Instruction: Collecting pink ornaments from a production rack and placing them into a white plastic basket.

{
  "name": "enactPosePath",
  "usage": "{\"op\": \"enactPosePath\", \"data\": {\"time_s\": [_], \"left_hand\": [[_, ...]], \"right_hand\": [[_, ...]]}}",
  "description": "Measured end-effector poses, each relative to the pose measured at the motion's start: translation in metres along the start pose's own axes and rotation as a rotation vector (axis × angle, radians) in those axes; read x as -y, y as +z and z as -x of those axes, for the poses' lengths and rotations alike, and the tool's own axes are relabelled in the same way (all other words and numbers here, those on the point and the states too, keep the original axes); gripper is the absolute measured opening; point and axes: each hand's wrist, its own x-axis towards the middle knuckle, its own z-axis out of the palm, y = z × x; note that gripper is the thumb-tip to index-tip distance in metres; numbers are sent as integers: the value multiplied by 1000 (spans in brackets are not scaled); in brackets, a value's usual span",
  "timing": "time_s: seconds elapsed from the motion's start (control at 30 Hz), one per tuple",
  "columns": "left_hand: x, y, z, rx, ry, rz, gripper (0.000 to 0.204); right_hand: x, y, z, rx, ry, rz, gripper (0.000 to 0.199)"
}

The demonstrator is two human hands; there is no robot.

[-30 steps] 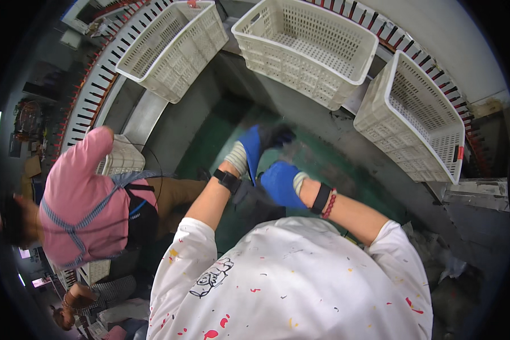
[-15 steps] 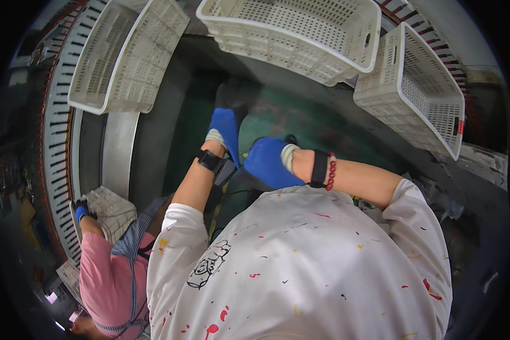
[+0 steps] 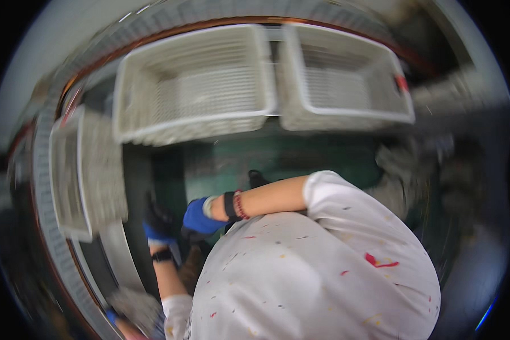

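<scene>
- Can't tell fingers open or closed on left hand point(image 3: 158, 221) or right hand point(image 3: 202, 216): too blurred.
- No sign of anything held.
- Just left of left hand: left crate point(image 3: 102, 175), white plastic.
- Probably light, stiff; likely best taken by opposite rims.
- Beyond: middle crate point(image 3: 198, 127), right crate point(image 3: 345, 120).

The left hand point(image 3: 158, 222) and right hand point(image 3: 202, 216) now sit farther left in view — little beyond the co-worker's forearm point(image 3: 128, 328) shows.
</scene>
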Motion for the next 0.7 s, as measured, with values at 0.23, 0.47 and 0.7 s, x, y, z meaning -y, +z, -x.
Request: {"op": "enactPosePath", "data": {"time_s": [0.23, 0.47, 0.7], "left_hand": [[152, 61, -69, 952, 160, -1267, 23], [341, 241, 47, 1347, -459, -1437, 26], [505, 346, 330, 1695, -397, -1824, 75]], "right_hand": [[-49, 14, 211, -521, 449, -209, 86], [64, 198, 433, -1081, 1108, -773, 55], [242, 401, 583, -1555, 1376, -1113, 43]]}}
